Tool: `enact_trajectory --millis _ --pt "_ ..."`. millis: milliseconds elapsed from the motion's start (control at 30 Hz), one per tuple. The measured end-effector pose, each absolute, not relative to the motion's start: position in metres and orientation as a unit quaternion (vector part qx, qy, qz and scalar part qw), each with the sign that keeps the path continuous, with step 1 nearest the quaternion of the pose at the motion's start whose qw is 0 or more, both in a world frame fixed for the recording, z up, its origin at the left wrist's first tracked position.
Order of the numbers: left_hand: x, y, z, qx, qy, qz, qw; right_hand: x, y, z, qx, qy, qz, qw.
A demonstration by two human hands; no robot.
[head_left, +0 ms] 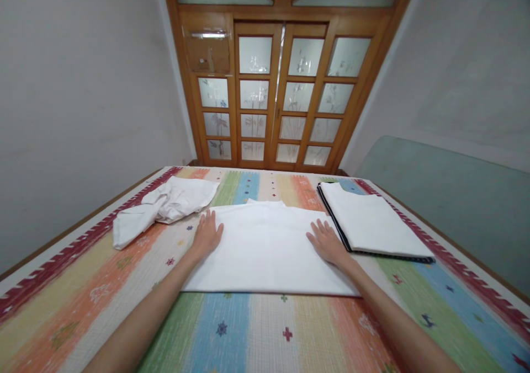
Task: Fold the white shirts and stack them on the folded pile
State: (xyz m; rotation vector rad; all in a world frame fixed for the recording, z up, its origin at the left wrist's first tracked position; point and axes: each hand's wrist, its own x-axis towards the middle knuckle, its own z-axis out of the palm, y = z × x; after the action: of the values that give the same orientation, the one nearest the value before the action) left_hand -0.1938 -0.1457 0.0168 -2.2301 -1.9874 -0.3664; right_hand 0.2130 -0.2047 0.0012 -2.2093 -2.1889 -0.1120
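Note:
A white garment [269, 251], folded into a wide flat shape, lies in the middle of the striped cloth. My left hand [207, 234] rests flat on its left edge, fingers spread and pointing away from me. On the right side of the same garment lies my right hand [328, 241], also flat with its fingers apart. Neither hand grips anything. To the right is a folded white garment [376, 221] on top of dark folded fabric [345, 239]. A crumpled white garment [168, 202] lies at the back left.
A colourful striped cloth [271, 334] with dark red borders covers the table. Behind it stand wooden doors [275, 75] with glass panes. Beyond the table's right edge is a pale green panel [447, 196]. Grey walls rise on both sides.

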Motion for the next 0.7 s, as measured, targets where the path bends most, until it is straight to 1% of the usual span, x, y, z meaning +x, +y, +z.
enact_trajectory --millis 233,333,433,567,700 --pt "-0.192 -0.141 0.023 -0.733 -0.676 -0.059 0.049 0.210 -0.201 -0.005 -0.714 -0.699 -0.039 0.015" --pt "-0.170 -0.145 0.030 -0.751 -0.660 -0.014 0.000 0.190 -0.194 -0.004 -0.699 -0.715 -0.025 0.020" --pt "-0.138 -0.148 0.032 -0.788 -0.612 0.011 -0.061 0.154 -0.187 0.001 -0.670 -0.742 0.007 0.033" --pt "-0.099 -0.150 0.025 -0.828 -0.556 -0.024 -0.061 0.104 -0.179 0.010 -0.613 -0.787 0.022 0.064" --pt "-0.087 -0.144 0.019 -0.835 -0.546 -0.051 -0.042 0.085 -0.172 0.014 -0.592 -0.803 0.022 0.067"
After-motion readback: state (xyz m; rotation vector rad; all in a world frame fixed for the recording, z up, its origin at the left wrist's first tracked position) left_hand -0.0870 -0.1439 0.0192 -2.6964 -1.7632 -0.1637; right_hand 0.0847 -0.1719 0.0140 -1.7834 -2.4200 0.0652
